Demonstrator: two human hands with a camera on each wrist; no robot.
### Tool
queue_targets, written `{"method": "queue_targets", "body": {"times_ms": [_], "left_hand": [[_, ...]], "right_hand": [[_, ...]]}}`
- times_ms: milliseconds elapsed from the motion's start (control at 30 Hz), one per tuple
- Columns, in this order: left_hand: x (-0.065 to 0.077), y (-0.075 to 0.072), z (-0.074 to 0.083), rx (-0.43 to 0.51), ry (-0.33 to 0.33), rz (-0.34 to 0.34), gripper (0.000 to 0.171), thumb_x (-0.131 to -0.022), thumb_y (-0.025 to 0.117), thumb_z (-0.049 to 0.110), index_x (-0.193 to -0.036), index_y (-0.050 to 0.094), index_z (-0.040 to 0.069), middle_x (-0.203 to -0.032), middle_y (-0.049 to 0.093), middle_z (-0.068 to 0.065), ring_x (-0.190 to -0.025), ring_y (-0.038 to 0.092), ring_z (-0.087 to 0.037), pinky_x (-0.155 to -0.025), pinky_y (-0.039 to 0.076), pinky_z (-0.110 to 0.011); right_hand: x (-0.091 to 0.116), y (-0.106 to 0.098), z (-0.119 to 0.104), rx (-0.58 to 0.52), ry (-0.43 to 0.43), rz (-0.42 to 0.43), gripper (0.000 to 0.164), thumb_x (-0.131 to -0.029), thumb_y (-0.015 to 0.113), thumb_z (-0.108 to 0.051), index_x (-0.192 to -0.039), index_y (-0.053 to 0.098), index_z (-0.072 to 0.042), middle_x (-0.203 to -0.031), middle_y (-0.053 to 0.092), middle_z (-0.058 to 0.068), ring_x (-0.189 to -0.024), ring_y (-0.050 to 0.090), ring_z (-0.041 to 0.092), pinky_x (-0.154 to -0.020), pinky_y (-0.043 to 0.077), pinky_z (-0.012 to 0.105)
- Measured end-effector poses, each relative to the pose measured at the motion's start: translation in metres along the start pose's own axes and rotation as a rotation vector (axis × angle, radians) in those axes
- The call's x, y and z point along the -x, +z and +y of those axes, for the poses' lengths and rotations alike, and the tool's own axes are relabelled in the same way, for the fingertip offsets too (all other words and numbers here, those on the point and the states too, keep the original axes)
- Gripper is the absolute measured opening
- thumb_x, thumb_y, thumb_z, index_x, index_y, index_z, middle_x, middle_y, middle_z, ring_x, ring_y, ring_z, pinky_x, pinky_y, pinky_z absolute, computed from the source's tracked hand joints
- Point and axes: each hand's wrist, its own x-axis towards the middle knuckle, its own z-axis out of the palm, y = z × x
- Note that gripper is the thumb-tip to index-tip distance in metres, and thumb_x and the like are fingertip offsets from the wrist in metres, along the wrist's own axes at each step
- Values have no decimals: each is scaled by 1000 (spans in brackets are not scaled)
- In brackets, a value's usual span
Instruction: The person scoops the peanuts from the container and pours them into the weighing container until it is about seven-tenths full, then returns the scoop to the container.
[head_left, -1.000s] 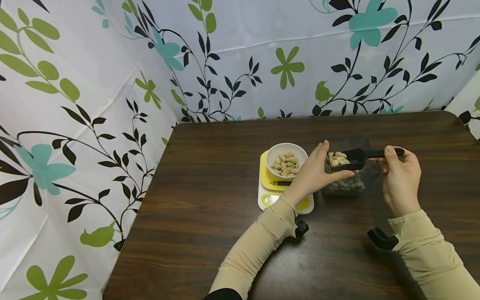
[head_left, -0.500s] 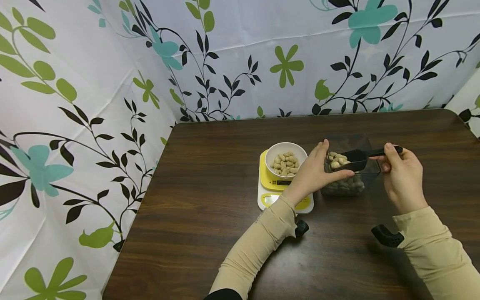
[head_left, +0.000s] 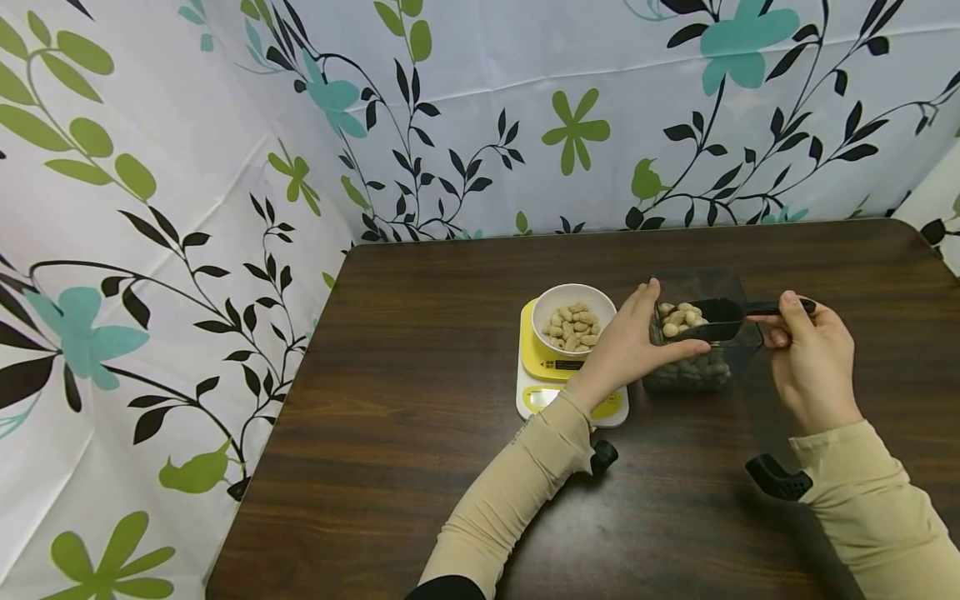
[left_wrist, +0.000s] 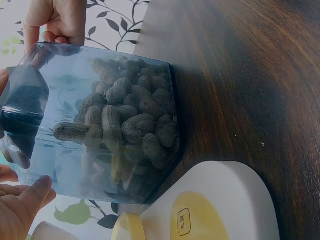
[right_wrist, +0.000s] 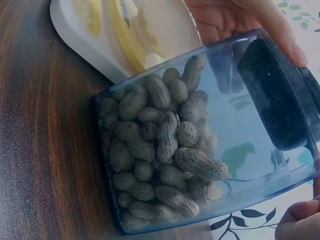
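Observation:
A black scoop (head_left: pixel 723 322) lies level at the mouth of a clear plastic container (head_left: pixel 742 292), with several peanuts (head_left: pixel 678 320) at its front end. My right hand (head_left: pixel 813 358) holds its handle, thumb on top. My left hand (head_left: pixel 626 337) grips the container's left side near the rim, thumb across the front and fingers towards the back. Through the container wall in the right wrist view, a heap of peanuts (right_wrist: pixel 167 135) fills the lower part. In the left wrist view the scoop (left_wrist: pixel 22 112) shows dark through the wall, above the heap.
Left of the container stands a yellow and white kitchen scale (head_left: pixel 528 367), partly hidden by my left forearm. On it sits a white bowl (head_left: pixel 573 293) with peanuts. The dark wooden table (head_left: pixel 390 400) ends at a leaf-patterned curtain (head_left: pixel 480 125).
My right hand and the scoop have shifted slightly to the right, and the peanuts at the scoop's front have moved a little. The left hand stays on the container.

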Motion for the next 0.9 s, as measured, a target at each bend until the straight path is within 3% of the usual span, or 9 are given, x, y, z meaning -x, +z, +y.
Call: {"method": "queue_targets", "body": {"times_ms": [267,400,567,733,900], "left_hand": [[0,1,-1,-4,10,-5,95,-80,59,62,-150,3,29,-157,13,6,-144,14,-6,-115,27,-32],[-1,1,-1,-5,10,4,96,-80,60,63,-150,4,29,-157,12,8,-144,14,-5,-114,28,-32],[-2,1,-1,-13,10,11,97,-79,60,63,-150,5,27,-157,13,7,-144,15,-5,-114,29,-32],[-2,2,-1,-15,11,19,97,-78,60,63,-150,6,26,-157,15,6,-144,17,-6,-113,29,-32],[-2,2,0,-22,9,23,97,-79,60,63,-150,5,26,-157,16,6,-144,17,-6,-113,29,-31]], "right_hand": [[2,-1,0,50,-80,24,16,-90,58,-7,-94,45,-1,-67,56,7,-55,46,13,-52,34,23],[3,-1,1,87,-66,-12,17,-89,59,-10,-94,45,-2,-69,58,7,-58,46,13,-54,33,22],[3,0,1,49,-44,-34,19,-88,61,-12,-90,46,0,-68,63,9,-57,41,13,-56,32,23],[3,1,2,-1,-61,-27,17,-88,60,-9,-89,46,1,-68,63,11,-55,45,14,-56,35,23],[2,1,2,-16,-77,-19,9,-92,53,-6,-89,48,2,-70,61,11,-55,44,14,-54,35,22]]}}
